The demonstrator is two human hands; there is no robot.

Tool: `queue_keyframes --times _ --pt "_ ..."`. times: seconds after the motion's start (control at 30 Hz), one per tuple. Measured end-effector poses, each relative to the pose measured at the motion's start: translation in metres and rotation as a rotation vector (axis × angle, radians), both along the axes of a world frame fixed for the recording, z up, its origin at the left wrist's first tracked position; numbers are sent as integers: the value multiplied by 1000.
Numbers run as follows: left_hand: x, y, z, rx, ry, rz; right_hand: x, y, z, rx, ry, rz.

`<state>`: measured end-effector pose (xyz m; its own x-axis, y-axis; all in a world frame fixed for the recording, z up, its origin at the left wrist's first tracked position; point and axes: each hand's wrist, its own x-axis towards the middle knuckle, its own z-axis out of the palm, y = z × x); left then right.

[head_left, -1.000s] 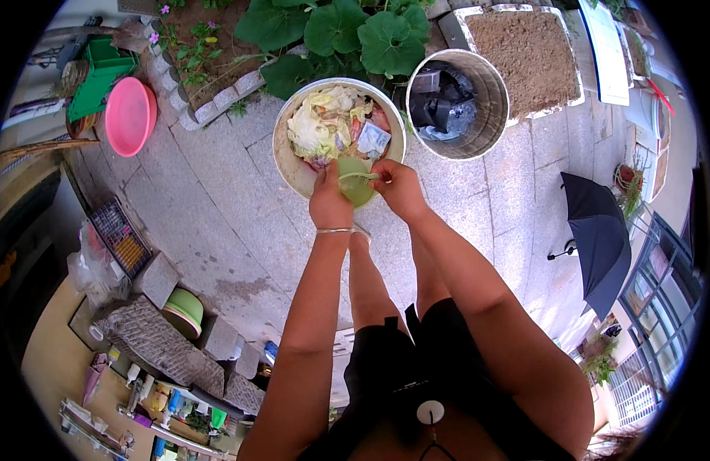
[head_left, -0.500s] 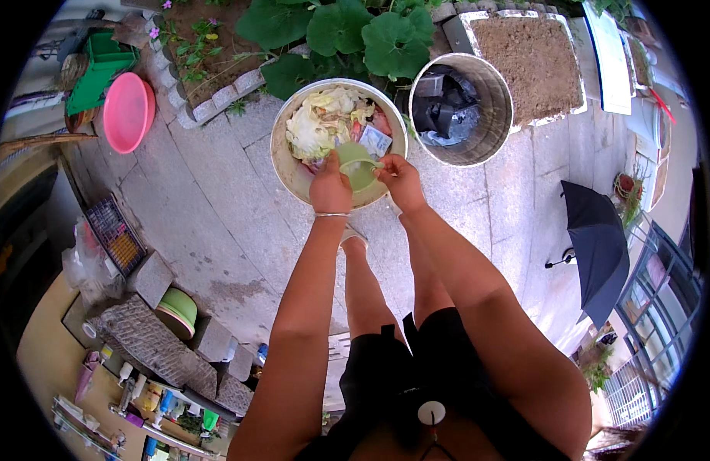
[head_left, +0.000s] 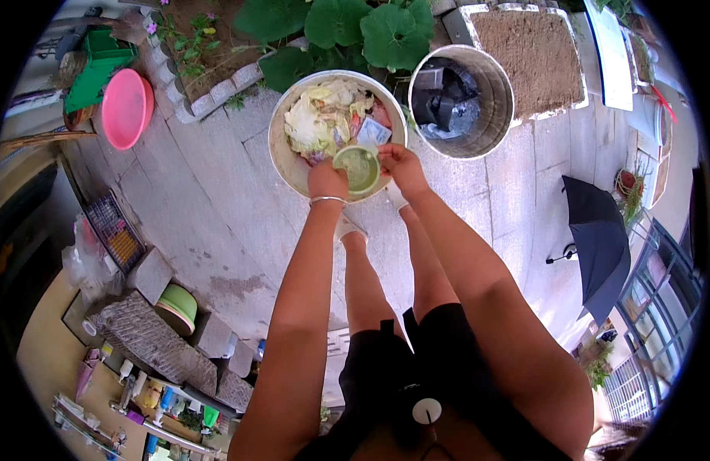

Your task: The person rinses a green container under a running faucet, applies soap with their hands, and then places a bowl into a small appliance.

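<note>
The left hand (head_left: 328, 181) and right hand (head_left: 402, 172) hold a green container (head_left: 359, 169) between them, over the near part of a bucket (head_left: 278, 138); scraps (head_left: 324, 115) lie beyond the hands, a second bucket (head_left: 492, 111) farther right.

Most fingers of the left hand (head_left: 326, 181) are hidden; the cup (head_left: 364, 178) covers part of the pail (head_left: 281, 151), and what is inside the cup is too small to tell; the top edge cuts off the leaves (head_left: 270, 19)
</note>
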<state>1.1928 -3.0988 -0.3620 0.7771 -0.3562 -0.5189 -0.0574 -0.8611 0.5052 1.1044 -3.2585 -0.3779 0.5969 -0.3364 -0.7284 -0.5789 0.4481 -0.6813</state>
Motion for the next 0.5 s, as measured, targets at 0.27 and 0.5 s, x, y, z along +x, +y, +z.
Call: queue_keyframes --times 0.27,0.5 --pt "4 10 8 -259 410 437 -6 2 20 172 74 5" --pt "-8 39 17 -764 974 991 7 22 87 -98 -154 25"
